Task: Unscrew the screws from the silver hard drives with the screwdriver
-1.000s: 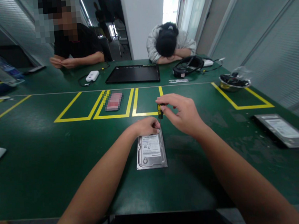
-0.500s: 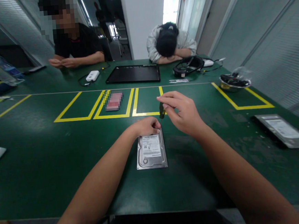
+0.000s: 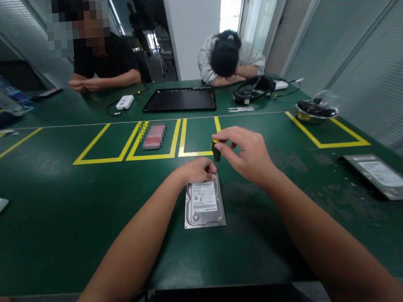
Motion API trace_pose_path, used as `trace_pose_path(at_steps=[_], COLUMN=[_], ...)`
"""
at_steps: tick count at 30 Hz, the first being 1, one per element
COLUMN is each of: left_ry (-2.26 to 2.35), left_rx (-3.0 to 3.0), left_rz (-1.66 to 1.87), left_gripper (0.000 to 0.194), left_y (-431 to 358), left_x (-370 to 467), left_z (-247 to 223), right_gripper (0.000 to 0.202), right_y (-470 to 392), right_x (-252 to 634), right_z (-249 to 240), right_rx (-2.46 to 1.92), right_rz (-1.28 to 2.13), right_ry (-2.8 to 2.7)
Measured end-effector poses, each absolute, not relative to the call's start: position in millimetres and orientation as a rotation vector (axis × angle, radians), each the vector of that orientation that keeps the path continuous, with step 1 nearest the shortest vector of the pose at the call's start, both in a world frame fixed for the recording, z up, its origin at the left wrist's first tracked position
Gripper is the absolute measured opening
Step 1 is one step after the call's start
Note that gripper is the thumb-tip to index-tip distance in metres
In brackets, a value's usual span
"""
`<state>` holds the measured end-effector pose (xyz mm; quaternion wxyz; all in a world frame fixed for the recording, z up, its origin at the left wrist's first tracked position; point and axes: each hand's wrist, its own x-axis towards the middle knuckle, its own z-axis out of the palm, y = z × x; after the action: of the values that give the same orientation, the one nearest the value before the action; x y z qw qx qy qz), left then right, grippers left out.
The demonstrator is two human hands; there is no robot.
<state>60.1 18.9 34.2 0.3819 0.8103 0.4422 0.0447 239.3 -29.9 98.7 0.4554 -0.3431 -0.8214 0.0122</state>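
Observation:
A silver hard drive [image 3: 205, 204] with a white label lies flat on the green table in front of me. My left hand [image 3: 200, 170] is closed on its far end, the thumb on the top face and the other fingers curled over the far edge. Above the drive's far right corner, my right hand [image 3: 243, 150] pinches a small screwdriver [image 3: 216, 152] by its black and yellow handle, held upright. The screwdriver's shaft and tip are too small to make out.
Another hard drive [image 3: 381, 176] lies at the right. Beyond are a bowl of dark items [image 3: 317, 110], a red blurred packet [image 3: 154, 137], a black screen panel [image 3: 180, 99] and a headset [image 3: 254, 88]. Two people sit across the table [image 3: 69, 203]; yellow tape marks its middle.
My right hand has shifted slightly down and its fingers have turned the screwdriver handle, so more of its yellow top shows. My left hand and the hard drive have stayed put.

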Motion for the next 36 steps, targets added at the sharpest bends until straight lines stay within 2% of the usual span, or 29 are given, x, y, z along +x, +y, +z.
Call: trace_pose_path(at_steps=[12, 36], left_ry=[1.135, 1.132], left_rx=[2.074, 2.083], left_rz=[0.106, 0.094], left_gripper=[0.018, 0.018], left_y=[18.9, 19.0], left_x=[59.1, 59.2], left_z=[33.0, 33.0], right_gripper=[0.008, 0.015], right_y=[-28.3, -29.1], right_x=[240.2, 240.1], right_z=[98.7, 95.4], right_rx=[-0.899, -0.948], right_rz=[0.017, 0.032], right_ry=[-2.008, -2.014])
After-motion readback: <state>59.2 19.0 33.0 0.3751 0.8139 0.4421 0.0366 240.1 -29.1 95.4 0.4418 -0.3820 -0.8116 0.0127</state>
